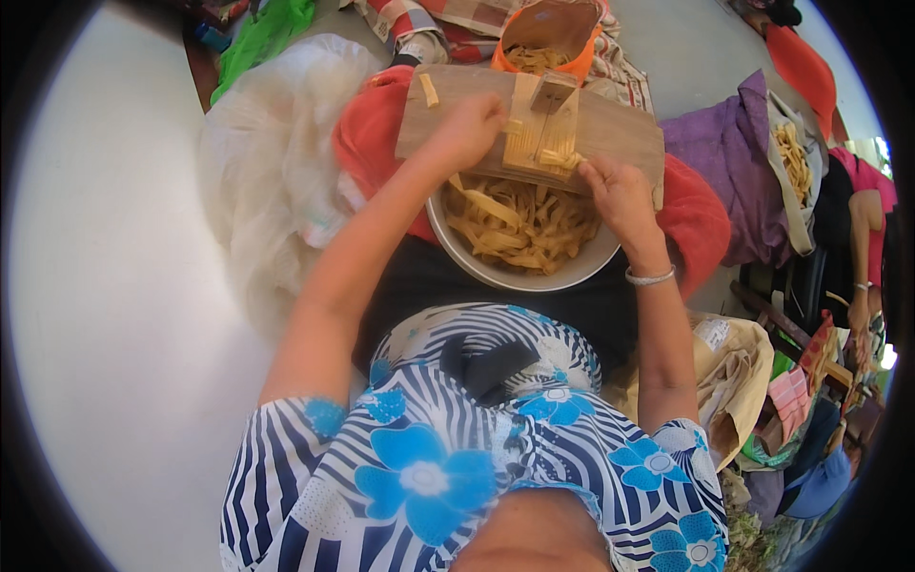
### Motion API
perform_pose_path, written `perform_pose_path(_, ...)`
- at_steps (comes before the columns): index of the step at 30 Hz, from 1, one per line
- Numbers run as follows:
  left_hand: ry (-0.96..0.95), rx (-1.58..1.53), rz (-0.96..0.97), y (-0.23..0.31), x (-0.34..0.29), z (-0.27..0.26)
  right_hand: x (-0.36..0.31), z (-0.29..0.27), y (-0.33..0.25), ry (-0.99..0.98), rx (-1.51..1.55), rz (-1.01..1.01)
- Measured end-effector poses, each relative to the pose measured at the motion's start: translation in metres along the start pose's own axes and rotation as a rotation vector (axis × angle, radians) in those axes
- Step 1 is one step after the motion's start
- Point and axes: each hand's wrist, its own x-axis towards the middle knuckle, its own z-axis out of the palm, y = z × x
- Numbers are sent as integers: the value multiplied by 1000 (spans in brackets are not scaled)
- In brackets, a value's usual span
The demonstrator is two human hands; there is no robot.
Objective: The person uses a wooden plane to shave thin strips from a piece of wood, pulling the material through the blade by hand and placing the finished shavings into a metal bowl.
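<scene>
Striped cloth with blue flowers, the wearer's shirt, fills the bottom of the frame nearest the camera. Above centre, a pale strip lies across the lower part of a light wooden block, which sits on a broad brown board.

The right hand comes in from the right of centre, its thumb and fingers seemingly pinched on the strip's right end. The left hand is just left of the block with its fingers bunched; whether they grip anything, I cannot tell. The strip looks very light, pliable and fairly thin, perhaps easy to tear or kink, so a light pinch at a free end would suit it better than a squeeze at the middle.

Another short piece lies at the board's upper left. Just below the board, near the frame's centre, a metal bowl holds a tangle of tan strips. Red cloth shows at both sides of the board. Farther out are an orange container at top centre, a whitish plastic bag at upper left, and 1 purple bag at upper right. Another person's arm shows at the right edge.
</scene>
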Motion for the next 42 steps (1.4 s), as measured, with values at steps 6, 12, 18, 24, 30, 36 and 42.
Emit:
perform_pose_path(6,-157,-294,-81,44,-43,0,-24,-29,-50,323,-80,-249)
perform_pose_path(12,-286,-819,-312,81,-76,34,-26,19,-60,322,-217,-230)
perform_pose_path(18,-500,-731,-317,74,-67,2,-42,-3,-40,47,-70,4)
perform_pose_path(24,-545,-655,7,100,-82,-30,-69,-37,-127,-496,1402,6)
perform_pose_path(30,-305,-635,32,134,-101,-21,-48,-56,-129,92,1058,-90)
perform_pose_path(36,-251,-902,-48,133,-88,18,-33,-34,-99,619,115,-239)
perform_pose_path(42,-380,-781,-311,73,-89,25,-37,1,-77,569,-81,-181)
